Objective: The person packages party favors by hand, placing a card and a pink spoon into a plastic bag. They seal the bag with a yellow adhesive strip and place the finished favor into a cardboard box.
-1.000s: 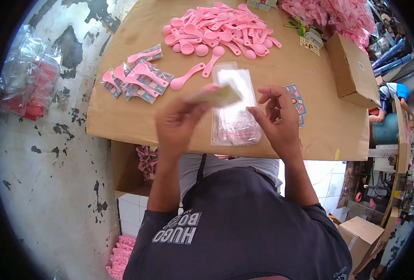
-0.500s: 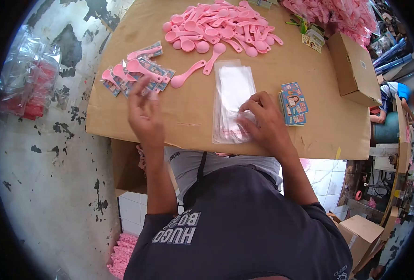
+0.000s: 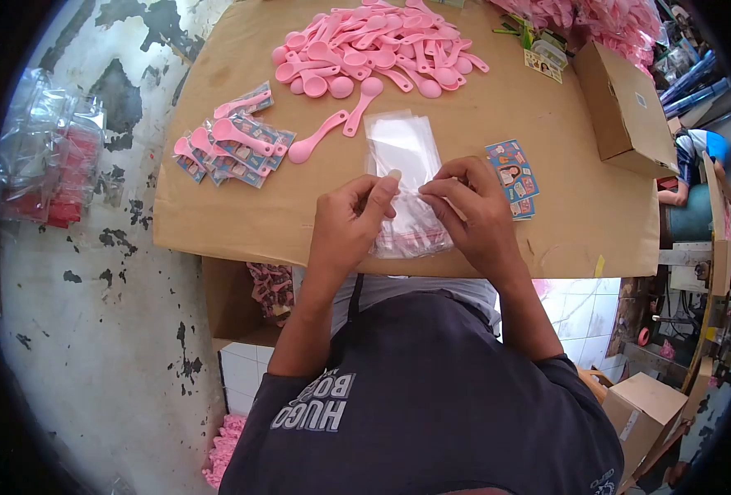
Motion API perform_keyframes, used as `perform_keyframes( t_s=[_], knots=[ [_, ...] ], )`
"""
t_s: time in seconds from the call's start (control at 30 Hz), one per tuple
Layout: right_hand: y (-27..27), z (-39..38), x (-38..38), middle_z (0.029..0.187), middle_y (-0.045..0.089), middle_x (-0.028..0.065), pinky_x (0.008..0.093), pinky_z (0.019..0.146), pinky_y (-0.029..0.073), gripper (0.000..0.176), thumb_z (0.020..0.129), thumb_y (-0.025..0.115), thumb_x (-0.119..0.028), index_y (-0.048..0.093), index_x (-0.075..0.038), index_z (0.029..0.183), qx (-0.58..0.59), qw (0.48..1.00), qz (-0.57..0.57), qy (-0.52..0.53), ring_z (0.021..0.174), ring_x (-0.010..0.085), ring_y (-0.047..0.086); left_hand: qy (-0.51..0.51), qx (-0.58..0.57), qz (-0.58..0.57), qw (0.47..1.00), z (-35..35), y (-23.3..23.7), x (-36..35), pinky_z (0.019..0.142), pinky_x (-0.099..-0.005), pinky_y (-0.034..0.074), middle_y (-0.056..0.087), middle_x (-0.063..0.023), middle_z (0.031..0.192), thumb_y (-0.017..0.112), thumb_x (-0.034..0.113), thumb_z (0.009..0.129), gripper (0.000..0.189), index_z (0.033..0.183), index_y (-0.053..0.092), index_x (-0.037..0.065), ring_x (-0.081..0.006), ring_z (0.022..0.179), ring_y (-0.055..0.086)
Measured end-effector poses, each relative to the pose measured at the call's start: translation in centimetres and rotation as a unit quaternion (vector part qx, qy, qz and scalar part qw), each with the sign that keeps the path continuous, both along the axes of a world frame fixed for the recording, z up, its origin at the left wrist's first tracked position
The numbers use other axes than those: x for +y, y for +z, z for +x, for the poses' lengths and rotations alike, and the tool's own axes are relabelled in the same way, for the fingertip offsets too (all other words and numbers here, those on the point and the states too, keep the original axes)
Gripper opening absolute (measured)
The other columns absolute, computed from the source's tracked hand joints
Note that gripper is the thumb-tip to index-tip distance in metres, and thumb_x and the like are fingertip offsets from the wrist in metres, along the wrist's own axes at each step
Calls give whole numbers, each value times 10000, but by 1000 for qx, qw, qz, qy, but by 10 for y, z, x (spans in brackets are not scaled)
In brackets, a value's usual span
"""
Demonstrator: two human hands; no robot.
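Cardboard tabletop [image 3: 242,214]: L hand [image 3: 345,227] + R hand [image 3: 472,214] fingers pinching clear bags [image 3: 398,144] (pink spoons [image 3: 373,54], cards [image 3: 510,173] nearby).

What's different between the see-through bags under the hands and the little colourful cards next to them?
The stack of clear plastic bags is see-through; the stack of printed picture cards is colourful. The bags are longer than the cards. The left hand and right hand are on the bags; the cards lie off to the side, by the right hand. Both are flat stacks on the brown cardboard tabletop.
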State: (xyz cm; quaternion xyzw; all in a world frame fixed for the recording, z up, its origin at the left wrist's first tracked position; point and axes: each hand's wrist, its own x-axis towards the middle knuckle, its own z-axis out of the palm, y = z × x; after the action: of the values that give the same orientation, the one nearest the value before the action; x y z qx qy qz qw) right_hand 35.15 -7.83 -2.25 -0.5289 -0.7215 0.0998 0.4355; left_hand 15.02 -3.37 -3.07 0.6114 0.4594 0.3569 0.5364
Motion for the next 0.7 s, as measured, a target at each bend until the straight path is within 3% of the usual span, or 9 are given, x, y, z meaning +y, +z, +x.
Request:
perform_keyframes(
  t_s=[0.1, 0.3, 0.47, 0.7],
  knots=[
    [0, 1, -2, 1006, 624, 79, 371, 745, 506, 126, 831, 793, -38, 760, -51, 952, -23, 1000, -3, 10, 922, 247, 602, 10, 14, -19, 1000, 4, -2, 6, 538, -245, 437, 661, -23, 690, 662, 349, 1034, 399, 923, 737, -27, -55, 581, 555],
    [-1, 3, -6, 1026, 638, 64, 385, 780, 536, 140, 845, 779, -105, 751, -99, 982, -64, 995, -8, 74, 942, 256, 609, 0, -80, -65, 995, -1, -12, 12, 549, -221, 430, 657, 12, 735, 675, 237, 1025, 267, 1020, 723, -25, -44, 614, 560],
    [1, 10, -13, 1200, 678, 84, 418, 915, 513, 388, 854, 793, -215, 702, -78, 1205, -82, 996, -14, 26, 1074, 290, 624, 14, -90, -59, 994, -9, -17, 12, 565, -206, 445, 678, 8, 781, 662, 153, 1024, 195, 1055, 721, -30, -35, 634, 572],
    [-11, 18, -44, 1353, 655, 86, 431, 1046, 472, 445, 882, 775, -260, 678, -50, 1262, -190, 979, -71, 28, 1247, 290, 592, 45, -73, -60, 995, -8, -20, 8, 557, -208, 464, 684, 3, 790, 662, 157, 1032, 198, 1033, 719, -32, -37, 663, 610]
  ],
)
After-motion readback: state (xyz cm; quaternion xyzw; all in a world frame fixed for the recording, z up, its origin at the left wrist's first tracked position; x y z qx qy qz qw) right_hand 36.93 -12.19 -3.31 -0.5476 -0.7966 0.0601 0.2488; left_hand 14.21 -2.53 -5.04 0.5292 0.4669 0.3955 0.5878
